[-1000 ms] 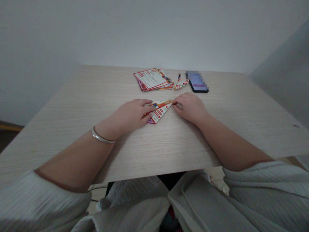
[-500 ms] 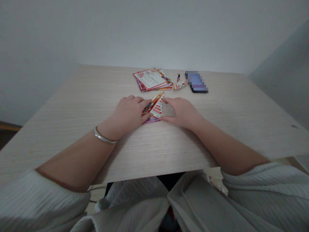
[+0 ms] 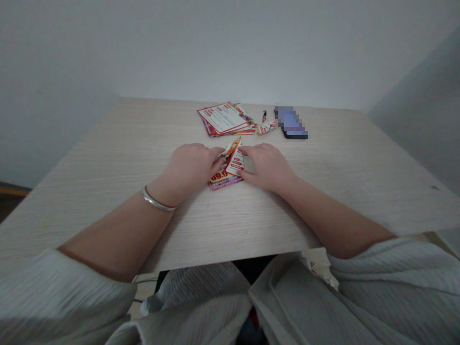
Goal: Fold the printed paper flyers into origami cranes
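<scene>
A partly folded printed paper sheet (image 3: 235, 164), white, red, yellow and purple, lies on the table between my hands. It comes to a point at its far end. My left hand (image 3: 196, 165), with a silver bangle at the wrist, pinches a lifted flap on the paper's left side between thumb and fingers. On the right edge, my right hand (image 3: 269, 165) presses with its fingertips near the point and its thumb lower down. Part of the paper's left side is hidden under my left hand.
Behind the hands lies a stack of printed sheets (image 3: 224, 119). To its right sits a small folded paper figure (image 3: 265, 125), beside a phone (image 3: 292, 123) whose screen is blurred out. The pale wooden table (image 3: 108, 143) meets a wall at the back.
The left flap has been lifted by my left hand, baring a yellow and purple layer with large red print underneath. My right hand stays at the right edge, shifted slightly left.
</scene>
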The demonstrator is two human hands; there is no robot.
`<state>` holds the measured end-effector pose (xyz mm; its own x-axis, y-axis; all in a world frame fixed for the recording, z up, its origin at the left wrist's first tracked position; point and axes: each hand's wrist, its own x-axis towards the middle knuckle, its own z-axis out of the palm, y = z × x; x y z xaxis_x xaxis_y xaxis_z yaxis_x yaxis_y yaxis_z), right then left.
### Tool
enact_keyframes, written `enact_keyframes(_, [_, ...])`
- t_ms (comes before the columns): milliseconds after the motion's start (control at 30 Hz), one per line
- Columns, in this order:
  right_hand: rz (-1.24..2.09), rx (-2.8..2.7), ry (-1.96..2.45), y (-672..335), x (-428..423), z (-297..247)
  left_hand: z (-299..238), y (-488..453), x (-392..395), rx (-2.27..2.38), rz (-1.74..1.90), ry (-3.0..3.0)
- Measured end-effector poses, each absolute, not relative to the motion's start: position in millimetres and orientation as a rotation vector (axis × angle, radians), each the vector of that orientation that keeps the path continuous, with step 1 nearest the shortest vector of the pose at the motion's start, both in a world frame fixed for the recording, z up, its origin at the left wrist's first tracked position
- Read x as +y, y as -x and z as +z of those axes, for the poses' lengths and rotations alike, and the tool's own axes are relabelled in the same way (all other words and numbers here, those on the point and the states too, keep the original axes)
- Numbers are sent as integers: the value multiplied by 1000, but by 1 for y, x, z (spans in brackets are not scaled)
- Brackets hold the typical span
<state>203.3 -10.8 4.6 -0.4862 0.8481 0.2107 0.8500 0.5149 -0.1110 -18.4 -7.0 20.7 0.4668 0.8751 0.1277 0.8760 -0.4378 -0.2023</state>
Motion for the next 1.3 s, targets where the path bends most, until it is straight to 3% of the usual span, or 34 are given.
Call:
enact_keyframes(200, [-48, -2532, 1407, -201, -13, 4, 23, 15, -9, -1553, 22, 2453])
enact_keyframes(600, [-144, -2509, 1549, -199, -18, 14, 18, 21, -2, -1703, -277, 2531])
enact_keyframes(933, [196, -2190, 1593, -221, 0, 1, 12, 32, 5, -1558, -482, 2706])
enact_keyframes(1300, [177, -2240, 1319, -237, 18, -15, 3, 39, 7, -1546, -474, 2663])
